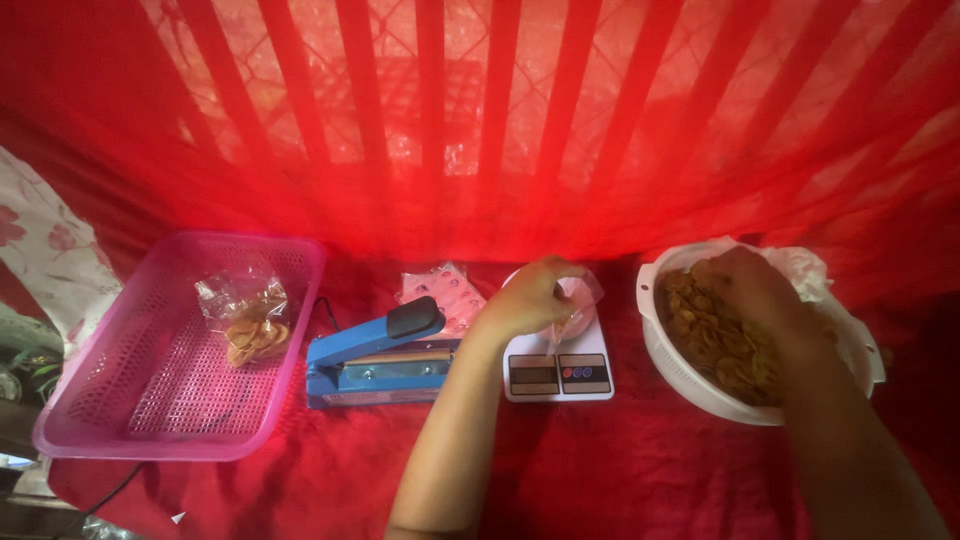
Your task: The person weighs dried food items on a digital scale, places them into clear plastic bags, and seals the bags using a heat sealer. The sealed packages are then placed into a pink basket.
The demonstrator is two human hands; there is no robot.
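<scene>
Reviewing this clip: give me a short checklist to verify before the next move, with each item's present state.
1. Left hand holds the clear bag over the kitchen scale: ok.
2. Bag mouth open enough to fill: cannot tell, the hand and glare hide it.
3. Right hand is down in the white bowl among the chips: ok.
4. Scale display readable: not ok, too small and dim.
5. Blue heat sealer beside the scale, arm raised: ok.
6. Pink basket has room; it holds one filled bag: ok.
</scene>
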